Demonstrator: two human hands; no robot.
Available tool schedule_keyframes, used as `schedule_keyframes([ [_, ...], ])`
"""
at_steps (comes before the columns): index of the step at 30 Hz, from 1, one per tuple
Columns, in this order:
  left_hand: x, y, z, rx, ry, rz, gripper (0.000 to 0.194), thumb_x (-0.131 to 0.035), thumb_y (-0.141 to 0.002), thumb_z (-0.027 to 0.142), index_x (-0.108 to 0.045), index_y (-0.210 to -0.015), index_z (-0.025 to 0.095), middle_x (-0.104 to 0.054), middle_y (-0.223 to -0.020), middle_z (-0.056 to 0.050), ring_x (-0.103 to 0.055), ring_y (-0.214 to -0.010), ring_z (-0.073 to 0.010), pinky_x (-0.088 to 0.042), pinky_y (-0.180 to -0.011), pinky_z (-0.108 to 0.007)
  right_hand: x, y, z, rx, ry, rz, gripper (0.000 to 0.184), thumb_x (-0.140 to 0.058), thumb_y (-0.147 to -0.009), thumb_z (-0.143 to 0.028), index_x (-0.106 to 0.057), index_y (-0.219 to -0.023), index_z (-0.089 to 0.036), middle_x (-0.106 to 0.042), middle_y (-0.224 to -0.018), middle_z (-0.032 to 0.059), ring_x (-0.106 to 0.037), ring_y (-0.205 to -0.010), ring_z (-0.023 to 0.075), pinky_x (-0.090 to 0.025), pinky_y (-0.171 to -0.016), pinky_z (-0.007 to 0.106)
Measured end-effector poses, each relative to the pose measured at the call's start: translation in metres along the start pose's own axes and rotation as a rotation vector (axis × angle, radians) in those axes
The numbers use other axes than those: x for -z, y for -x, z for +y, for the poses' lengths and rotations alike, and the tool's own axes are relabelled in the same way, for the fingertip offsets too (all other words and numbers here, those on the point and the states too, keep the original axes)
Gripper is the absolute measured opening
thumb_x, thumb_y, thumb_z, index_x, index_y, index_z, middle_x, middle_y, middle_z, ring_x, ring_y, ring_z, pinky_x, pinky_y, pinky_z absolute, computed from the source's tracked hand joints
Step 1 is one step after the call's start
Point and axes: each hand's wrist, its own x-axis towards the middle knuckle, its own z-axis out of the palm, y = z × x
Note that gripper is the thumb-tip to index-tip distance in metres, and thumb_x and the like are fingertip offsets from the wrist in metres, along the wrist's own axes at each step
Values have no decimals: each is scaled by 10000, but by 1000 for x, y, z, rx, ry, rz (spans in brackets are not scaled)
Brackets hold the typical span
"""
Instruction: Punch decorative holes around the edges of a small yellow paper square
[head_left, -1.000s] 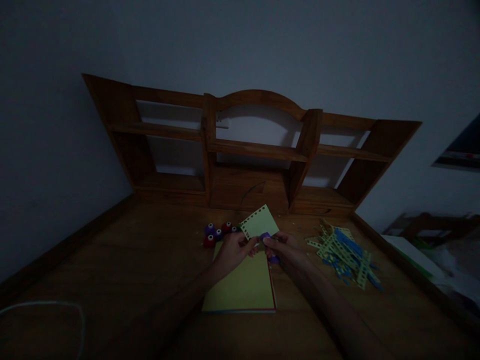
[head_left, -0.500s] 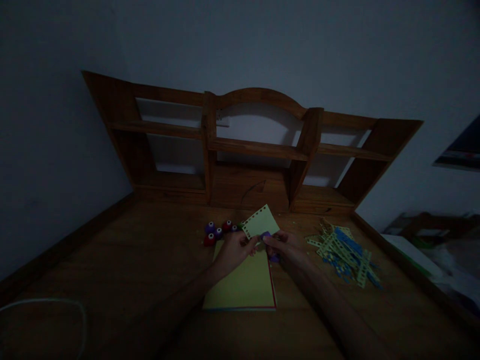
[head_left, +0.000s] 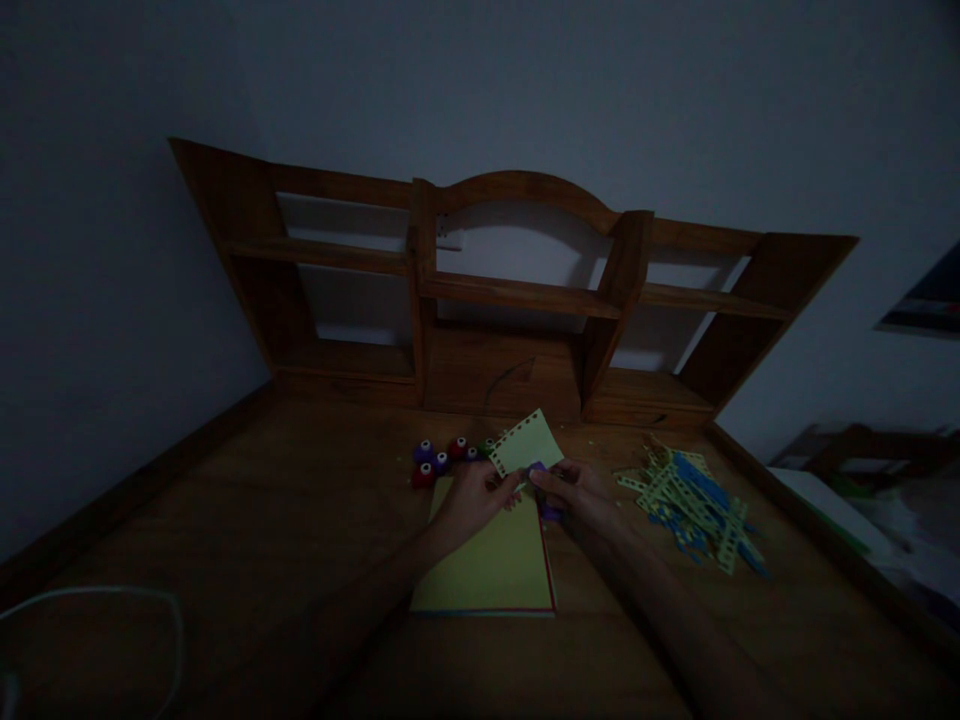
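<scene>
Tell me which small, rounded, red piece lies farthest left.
The red piece in front of the leftmost rounded purple piece; the other red piece stands farther right and farther back.

Head-worn view, forward and down over desk [head_left: 315, 490]

The lower edge of the pale card [head_left: 534, 440] disappears behind the fingers of the left hand [head_left: 474, 497] and right hand [head_left: 583, 494], and the right thumb covers part of a purple piece [head_left: 535, 467]. A second purple piece [head_left: 551, 513] is partly hidden beneath the right hand. The left hand covers part of the yellow sheet [head_left: 487, 575] below. Just beyond it, a green piece [head_left: 489, 446] shows only in part. Right of the hands, the strip heap's [head_left: 694, 505] smallest bits are indistinct. Far left of the hands, a white cord [head_left: 112, 590] leaves view; far right, a dark panel [head_left: 930, 300] is cut off.
</scene>
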Motion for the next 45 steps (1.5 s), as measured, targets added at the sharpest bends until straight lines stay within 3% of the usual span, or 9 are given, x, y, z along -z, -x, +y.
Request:
schedule_keyframes([
  [9,-1,1,1,1,38,-20,376,-527,-837,457,-641,-695,128,-667,-613,-43,-631,-537,-162,-489,-516,-239,-1,1,1,-15,-10,-21,379,-816,-599,-427,-669,-791,-134,-642,-697,36,-502,-522,110,-305,-464,230],
  [17,-5,3,4,8,88,-15,364,-530,-840,447,-633,-723,119,-655,-612,-37,-626,-537,-157,-498,-516,-240,4,-1,1,-27,94,-16,369,-787,-637,-451,-651,-738,-123,-523,-538,-18,-356,-423,64,-202,-411,227],
  [25,-5,4,6,15,145,-19,354,-521,-847,450,-624,-760,124,-643,-620,-27,-618,-546,-151,-496,-516,-233,-1,3,0,-3,61,-18,367,-782,-641,-462,-653,-730,-130,-530,-523,-17,-340,-409,65,-202,-406,231],
  [31,-7,3,5,19,164,-29,357,-511,-850,459,-623,-771,129,-627,-623,-24,-600,-540,-137,-487,-506,-224,0,0,3,3,66,13,354,-792,-628,-452,-653,-716,-138,-585,-586,10,-412,-445,85,-250,-424,232],
  [34,-8,2,2,23,161,-40,387,-484,-861,470,-621,-743,127,-631,-646,-35,-595,-545,-131,-484,-511,-222,0,-1,2,40,69,3,348,-784,-648,-436,-667,-808,-150,-600,-626,7,-404,-443,77,-254,-419,227],
  [39,-4,0,6,9,139,29,416,-468,-870,474,-612,-691,128,-628,-634,-36,-597,-561,-135,-482,-509,-219,-2,1,-7,26,112,-45,374,-786,-650,-431,-668,-895,-175,-519,-500,-40,-397,-420,86,-291,-424,227],
  [45,3,-5,4,37,184,182,444,-488,-844,529,-605,-692,129,-618,-620,-26,-585,-538,-134,-485,-488,-222,-5,2,-10,59,54,-38,421,-752,-672,-483,-683,-955,-178,-591,-593,-6,-440,-446,94,-272,-417,225],
])
